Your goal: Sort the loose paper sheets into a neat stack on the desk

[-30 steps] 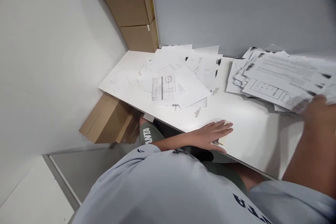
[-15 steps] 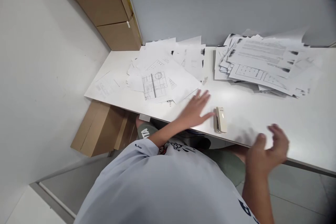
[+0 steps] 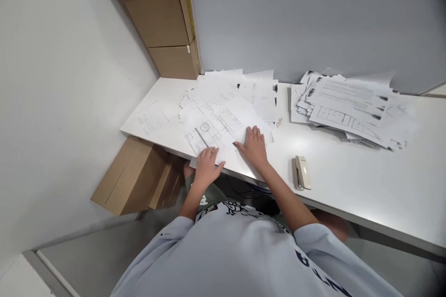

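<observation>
My left hand (image 3: pixel 206 168) lies on the near edge of a printed sheet (image 3: pixel 223 118) at the front of the table, thumb held away from the fingers. Flat on the right side of the papers rests my right hand (image 3: pixel 255 148), with its thumb spread to the left. Under and behind the sheet is a loose pile of papers (image 3: pixel 259 97), some with dark marked edges. To the right of my right hand, apart from it, a cream stapler (image 3: pixel 302 172) stands near the table's front edge.
A larger messy paper stack (image 3: pixel 348 104) sits at the back right of the white table (image 3: pixel 369 181). Cardboard boxes (image 3: pixel 160 18) are stacked at the back left against the wall. Another cardboard box (image 3: pixel 128 174) is below the table's left end.
Both hands have moved left: my left hand came down onto the sheet's near edge, and my right hand crossed past the stapler onto the papers. The top sheets have shifted.
</observation>
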A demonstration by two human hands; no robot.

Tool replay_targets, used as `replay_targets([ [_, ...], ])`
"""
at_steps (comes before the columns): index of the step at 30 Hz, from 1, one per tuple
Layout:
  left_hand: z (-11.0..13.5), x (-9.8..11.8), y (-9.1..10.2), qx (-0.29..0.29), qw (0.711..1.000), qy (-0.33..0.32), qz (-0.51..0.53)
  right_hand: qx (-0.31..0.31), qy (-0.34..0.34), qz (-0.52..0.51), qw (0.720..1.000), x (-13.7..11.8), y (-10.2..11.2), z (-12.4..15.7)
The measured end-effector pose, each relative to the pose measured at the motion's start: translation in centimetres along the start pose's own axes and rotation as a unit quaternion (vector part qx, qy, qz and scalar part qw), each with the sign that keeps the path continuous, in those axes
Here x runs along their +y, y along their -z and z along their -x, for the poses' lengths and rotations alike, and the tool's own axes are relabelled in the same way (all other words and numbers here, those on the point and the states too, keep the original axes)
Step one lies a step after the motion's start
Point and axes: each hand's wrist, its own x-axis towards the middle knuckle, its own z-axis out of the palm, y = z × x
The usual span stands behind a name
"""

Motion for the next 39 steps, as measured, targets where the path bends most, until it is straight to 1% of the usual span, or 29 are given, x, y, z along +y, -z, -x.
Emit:
replay_targets([
  [3,3.2,-0.2,0.5,-0.012,0.999,-0.03,-0.015,0.016,-0.014,-0.028,0.999,0.0,-0.8,0.6],
  [6,4.7,-0.5,0.5,-0.008,0.998,-0.053,-0.013,0.033,-0.02,-0.064,0.997,0.4,-0.3,1.3],
  [9,4.7,-0.4,0.2,-0.017,0.996,-0.087,0.002,0.035,-0.057,-0.124,0.99,0.8,0.9,1.8],
  [12,4.3,0.3,-0.2,-0.031,0.992,-0.12,0.012,0.012,-0.125,-0.183,0.975,1.7,3.0,2.6],
  [13,4.2,0.6,-0.3,-0.032,0.991,-0.127,0.016,0.003,-0.138,-0.192,0.972,2.1,3.8,2.9],
  [16,4.3,1.8,-0.7,-0.032,0.989,-0.143,0.029,0.001,-0.14,-0.195,0.971,2.8,6.0,3.9],
  [18,4.4,2.7,-0.9,-0.04,0.986,-0.157,0.044,0.017,-0.142,-0.185,0.972,2.6,7.2,4.7],
  [21,4.4,4.0,-1.3,-0.062,0.979,-0.181,0.067,0.053,-0.148,-0.15,0.976,1.7,8.1,5.9],
  [23,4.2,4.8,-1.6,-0.075,0.975,-0.194,0.075,0.076,-0.135,-0.127,0.98,0.9,8.4,6.4],
  [26,3.9,5.9,-1.8,-0.093,0.971,-0.207,0.081,0.128,-0.109,-0.1,0.981,0.1,8.8,6.8],
  [29,4.1,6.5,-1.7,-0.094,0.968,-0.209,0.1,0.174,-0.082,-0.078,0.978,-0.2,9.4,7.0],
  [31,4.7,6.6,-1.8,-0.064,0.971,-0.183,0.139,0.176,-0.039,-0.064,0.981,-0.6,9.8,7.5],
  [32,5.0,6.5,-1.9,-0.03,0.975,-0.145,0.167,0.166,-0.011,-0.056,0.985,-0.9,9.8,7.8],
  [33,5.4,6.3,-2.1,0.017,0.977,-0.086,0.197,0.146,0.019,-0.047,0.988,-1.3,9.8,8.3],
  [34,5.8,6.0,-2.4,0.07,0.971,-0.013,0.226,0.121,0.049,-0.04,0.991,-1.8,9.6,8.8],
  [35,6.2,5.7,-2.7,0.117,0.958,0.06,0.254,0.092,0.076,-0.034,0.992,-2.2,9.2,9.3],
  [36,6.5,5.4,-3.0,0.148,0.94,0.123,0.281,0.062,0.099,-0.03,0.993,-2.7,8.7,9.9],
  [37,6.7,5.0,-3.3,0.163,0.921,0.174,0.309,0.033,0.118,-0.026,0.992,-3.2,8.1,10.5],
  [39,6.9,4.5,-4.0,0.16,0.873,0.252,0.385,-0.023,0.144,-0.023,0.989,-3.9,6.8,11.5],
])
